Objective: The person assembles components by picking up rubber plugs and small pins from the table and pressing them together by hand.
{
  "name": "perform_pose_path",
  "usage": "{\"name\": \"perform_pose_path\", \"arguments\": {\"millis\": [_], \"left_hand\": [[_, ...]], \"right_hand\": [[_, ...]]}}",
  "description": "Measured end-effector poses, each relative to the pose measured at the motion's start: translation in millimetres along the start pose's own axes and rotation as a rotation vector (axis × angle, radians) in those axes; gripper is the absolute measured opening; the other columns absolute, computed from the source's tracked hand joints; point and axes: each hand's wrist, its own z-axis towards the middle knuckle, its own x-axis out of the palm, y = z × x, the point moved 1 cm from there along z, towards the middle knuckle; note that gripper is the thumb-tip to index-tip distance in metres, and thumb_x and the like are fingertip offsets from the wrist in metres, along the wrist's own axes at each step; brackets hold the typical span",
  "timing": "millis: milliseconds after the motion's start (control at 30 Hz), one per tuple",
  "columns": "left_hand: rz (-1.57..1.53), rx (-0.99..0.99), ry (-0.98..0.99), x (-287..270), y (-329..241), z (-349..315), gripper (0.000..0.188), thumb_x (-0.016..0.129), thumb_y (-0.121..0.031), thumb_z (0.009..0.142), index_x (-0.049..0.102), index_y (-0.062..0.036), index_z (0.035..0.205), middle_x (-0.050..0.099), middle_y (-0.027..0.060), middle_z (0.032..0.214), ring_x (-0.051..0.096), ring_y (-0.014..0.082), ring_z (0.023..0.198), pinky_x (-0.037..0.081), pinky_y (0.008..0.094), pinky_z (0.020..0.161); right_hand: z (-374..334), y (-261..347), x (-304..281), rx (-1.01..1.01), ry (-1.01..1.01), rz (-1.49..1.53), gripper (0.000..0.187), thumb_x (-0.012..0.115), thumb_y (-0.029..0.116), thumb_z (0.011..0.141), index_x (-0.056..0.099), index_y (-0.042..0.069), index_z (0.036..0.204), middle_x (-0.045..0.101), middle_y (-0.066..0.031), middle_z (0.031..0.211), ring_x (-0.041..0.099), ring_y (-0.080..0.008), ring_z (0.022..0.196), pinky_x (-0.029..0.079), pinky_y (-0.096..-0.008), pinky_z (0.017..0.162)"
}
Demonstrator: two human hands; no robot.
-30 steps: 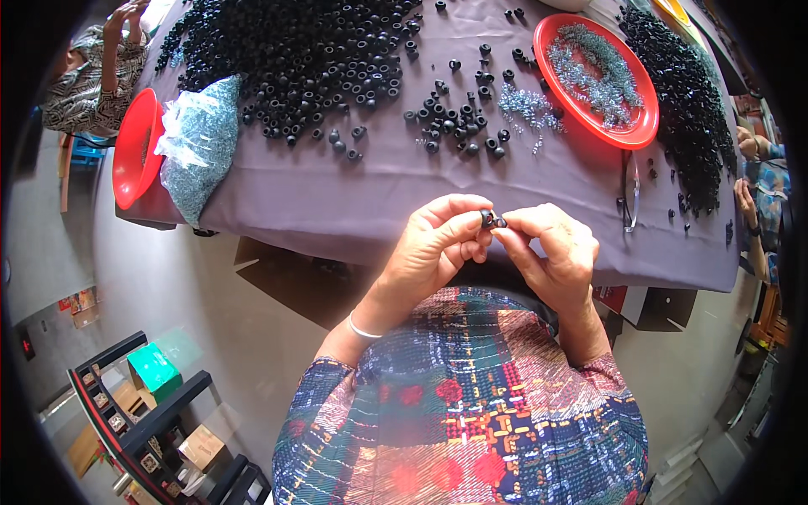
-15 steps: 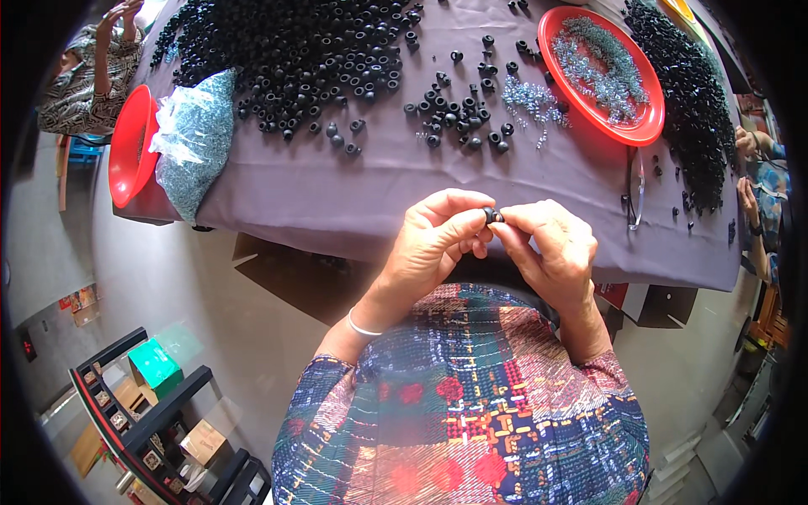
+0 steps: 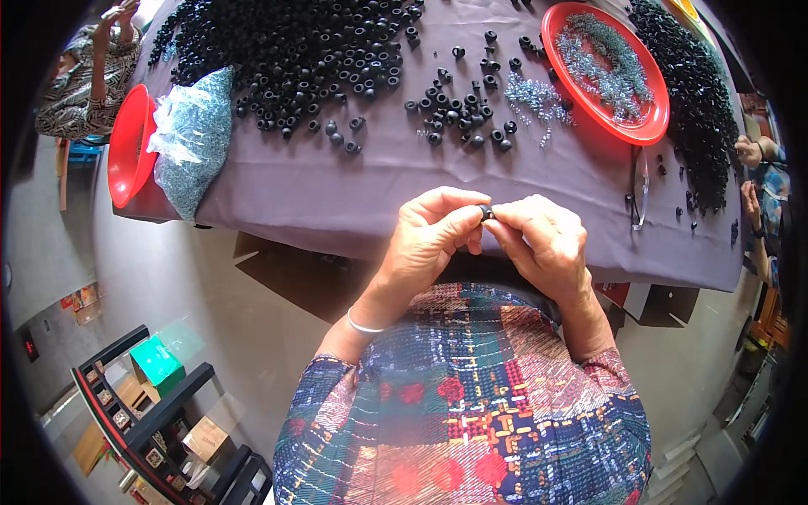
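My left hand (image 3: pixel 432 240) pinches a small round black plastic part (image 3: pixel 486 213) between thumb and forefinger, just off the table's front edge. From the other side my right hand (image 3: pixel 545 244) meets it with thumb and fingertips pressed together; anything it grips there is too small to make out. Beyond my hands lies a small group of similar black parts (image 3: pixel 461 116) on the grey cloth. Beside them is a little heap of small silvery springs (image 3: pixel 536 97).
A large pile of black parts (image 3: pixel 320 59) covers the far left. A bag of springs (image 3: pixel 199 139) leans by a red bowl (image 3: pixel 122 177). To the right are a red plate (image 3: pixel 637 133) holding springs, glasses (image 3: pixel 645 189) and another black heap (image 3: pixel 694 101). Other people sit at both sides.
My hands have drawn slightly left and closer together. The gap at the black part, where a lighter bit showed between my fingertips, has narrowed.
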Motion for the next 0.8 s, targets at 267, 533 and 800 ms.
{"name": "perform_pose_path", "arguments": {"millis": [267, 533, 800], "left_hand": [[0.029, -0.061, 0.011, -3.7, -3.9, 0.2, 0.023, 0.061, -0.004, 0.085, 0.057, 0.0015, 0.108, 0.063, 0.0075, 0.088, 0.058, 0.0118, 0.069, 0.049, 0.0230, 0.061], [0.173, -0.288, 0.103, 1.1, -10.5, -8.6, 0.039, 0.065, 0.001, 0.077, 0.047, -0.0014, 0.112, 0.061, 0.0070, 0.083, 0.057, 0.0113, 0.064, 0.049, 0.0239, 0.058], [0.121, -0.326, 0.090, -3.9, -3.4, -18.0, 0.033, 0.066, 0.001, 0.074, 0.052, -0.0041, 0.104, 0.062, 0.0043, 0.083, 0.059, 0.0092, 0.068, 0.049, 0.0220, 0.059]], "right_hand": [[3.1, -12.5, -2.2, 0.032, 0.130, 0.152, 0.022, 0.075, 0.006, 0.068, 0.063, 0.003, 0.087, 0.060, -0.0061, 0.067, 0.056, -0.0172, 0.053, 0.045, -0.0272, 0.051], [11.4, -17.3, -10.4, 0.038, 0.566, 0.503, 0.031, 0.076, 0.018, 0.069, 0.065, 0.004, 0.094, 0.058, -0.0062, 0.076, 0.057, -0.0215, 0.062, 0.047, -0.0316, 0.056], [1.1, -7.0, -10.1, -0.044, 0.513, 0.412, 0.025, 0.074, 0.014, 0.069, 0.057, 0.005, 0.085, 0.055, -0.0073, 0.070, 0.057, -0.0242, 0.061, 0.047, -0.0341, 0.054]]}}
